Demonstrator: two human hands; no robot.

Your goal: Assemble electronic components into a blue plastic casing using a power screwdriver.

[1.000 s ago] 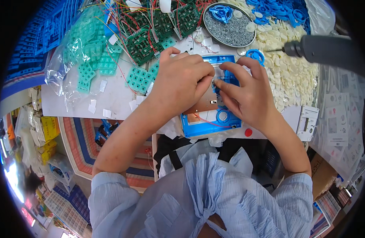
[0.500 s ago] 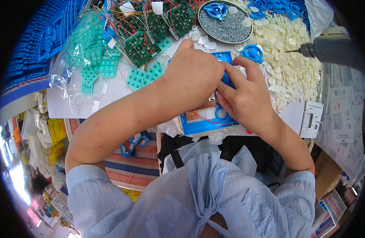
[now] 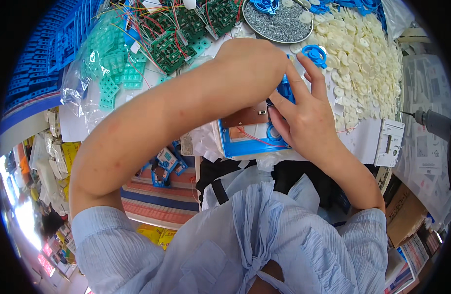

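Head view, 1 only. Blue housing [image 3: 235, 148] lies open near edge of worktable [image 3: 358, 143], just R of mid; brown board [image 3: 240, 117] inside, thin red wires [image 3: 247, 133] across its near part. Far part mostly hidden by hands.

Step (my judgement): fine 2-handed fitting inside the housing, approx. at the board's far R side; exact pc. being worked can't be seen. Next move prob. calls for steady R support, small precise fingertip work from L, wires kept off the rim.

Pose: L hand [image 3: 262, 61] above far part of housing, wrist bent, back of hand up; L forearm [image 3: 157, 117] slants in from near L, elbow out wide. L fingers hidden, can't tell if pinching or spread. R hand [image 3: 308, 117] at housing's R side, in from near R; thumb + index point L, tips close tog., other fingers fanned to far side. Can't tell if thumb/index grip anything.

Nearby: blue ring part [image 3: 314, 56] just beyond R fingertips; pale discs [image 3: 362, 59] far R; round tray [image 3: 286, 42] w/ small metal bits [image 3: 279, 24] far; green circuit bds [image 3: 174, 51] + turquoise keypads [image 3: 132, 76] far L; power driver [image 3: 433, 122] at R, well apart from hands.
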